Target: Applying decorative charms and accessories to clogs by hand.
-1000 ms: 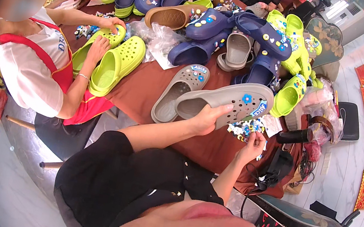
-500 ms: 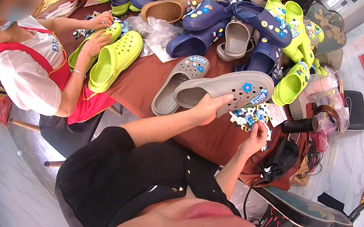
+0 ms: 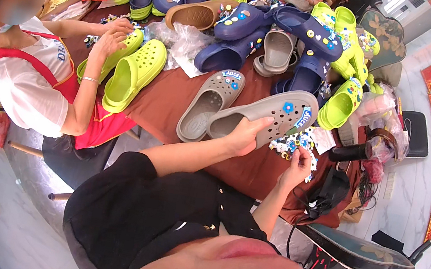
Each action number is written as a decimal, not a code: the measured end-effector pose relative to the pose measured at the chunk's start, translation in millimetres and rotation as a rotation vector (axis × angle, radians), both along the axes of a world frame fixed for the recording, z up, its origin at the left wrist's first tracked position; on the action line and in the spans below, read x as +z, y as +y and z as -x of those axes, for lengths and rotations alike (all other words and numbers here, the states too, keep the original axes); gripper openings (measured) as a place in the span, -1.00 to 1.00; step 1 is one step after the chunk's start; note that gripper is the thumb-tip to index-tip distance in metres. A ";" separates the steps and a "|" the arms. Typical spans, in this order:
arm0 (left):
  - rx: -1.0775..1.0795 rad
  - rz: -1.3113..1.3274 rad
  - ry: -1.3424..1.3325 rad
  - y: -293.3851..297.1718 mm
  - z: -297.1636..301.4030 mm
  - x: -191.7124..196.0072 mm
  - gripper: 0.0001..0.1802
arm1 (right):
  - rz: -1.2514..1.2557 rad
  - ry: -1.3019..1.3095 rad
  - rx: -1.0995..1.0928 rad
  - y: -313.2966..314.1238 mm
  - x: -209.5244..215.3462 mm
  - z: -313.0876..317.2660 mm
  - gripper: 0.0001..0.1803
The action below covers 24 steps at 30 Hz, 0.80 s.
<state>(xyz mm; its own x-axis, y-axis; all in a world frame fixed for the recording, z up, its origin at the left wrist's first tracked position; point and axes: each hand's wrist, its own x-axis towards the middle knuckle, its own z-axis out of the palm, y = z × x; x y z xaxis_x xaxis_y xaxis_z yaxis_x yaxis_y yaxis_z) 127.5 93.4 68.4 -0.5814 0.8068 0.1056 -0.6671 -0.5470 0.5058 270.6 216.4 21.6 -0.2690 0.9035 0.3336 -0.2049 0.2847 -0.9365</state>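
Note:
My left hand (image 3: 246, 136) grips a grey clog (image 3: 280, 122) by its side, thumb on top, holding it tilted above the table. A blue flower charm and a blue lettered charm sit in the clog's holes. Its grey mate (image 3: 211, 99), with similar charms, lies just left of it on the brown cloth. My right hand (image 3: 296, 168) is closed in a pinch beside the heap of small charms (image 3: 282, 144), right below the clog's toe. What its fingertips hold is too small to name.
Navy clogs (image 3: 229, 51), a brown clog (image 3: 192, 15) and lime clogs (image 3: 340, 107) are piled beyond. At left, a co-worker handles a lime clog (image 3: 109, 57), another (image 3: 135, 75) beside it. A black bottle-like cylinder (image 3: 346, 152) and a black bag (image 3: 331, 194) lie at the table's right edge.
The grey clog in my left hand has shifted slightly left and down. My right hand stays pinched, slightly nearer the clog. The co-worker's hand has risen off the lime clog's side.

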 end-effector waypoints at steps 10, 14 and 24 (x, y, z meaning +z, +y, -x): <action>0.005 0.052 -0.288 6.4 8.0 -22.9 -0.64 | 0.065 -0.049 0.101 0.3 -7.9 5.2 -0.85; 0.011 0.058 -0.313 9.3 9.1 -27.5 -0.64 | 0.068 -0.029 0.139 -1.9 -7.9 11.0 -0.86; 0.083 0.049 -0.251 13.9 6.5 -36.4 -0.63 | 0.090 -0.045 0.187 -17.0 -2.9 14.1 -0.86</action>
<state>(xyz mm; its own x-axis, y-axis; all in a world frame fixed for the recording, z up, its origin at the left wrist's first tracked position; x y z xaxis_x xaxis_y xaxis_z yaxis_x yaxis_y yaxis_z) 121.0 107.3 32.1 -0.6490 0.7557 -0.0880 -0.7287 -0.5842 0.3575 256.5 199.4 18.7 -0.4474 0.8623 0.2372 -0.2034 0.1602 -0.9659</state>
